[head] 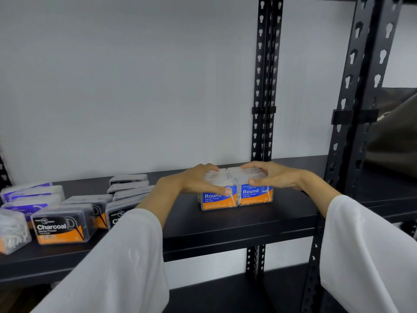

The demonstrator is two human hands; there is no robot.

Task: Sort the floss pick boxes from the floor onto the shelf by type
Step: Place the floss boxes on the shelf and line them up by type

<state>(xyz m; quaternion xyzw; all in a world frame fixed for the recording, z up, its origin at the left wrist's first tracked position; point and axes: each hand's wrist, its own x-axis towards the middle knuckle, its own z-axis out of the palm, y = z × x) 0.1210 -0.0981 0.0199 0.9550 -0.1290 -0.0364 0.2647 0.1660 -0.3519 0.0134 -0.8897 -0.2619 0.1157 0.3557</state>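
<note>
Two clear "Round" floss pick boxes with blue and orange labels stand side by side on the black shelf [248, 222]. My left hand [198, 179] grips the left Round box [217, 199] from above, thumb on its front. My right hand [270, 177] grips the right Round box [256, 196] the same way. Both boxes rest on the shelf board and touch each other. Further left stand several black "Charcoal" boxes [62, 224] in rows, and purple-labelled boxes [29, 195] at the far left.
Black perforated uprights [264, 86] rise behind the Round boxes and at the right front [356, 109]. A white wall backs the shelf. A lower shelf board [225, 297] shows below. A dark object [397, 136] sits beyond the right upright.
</note>
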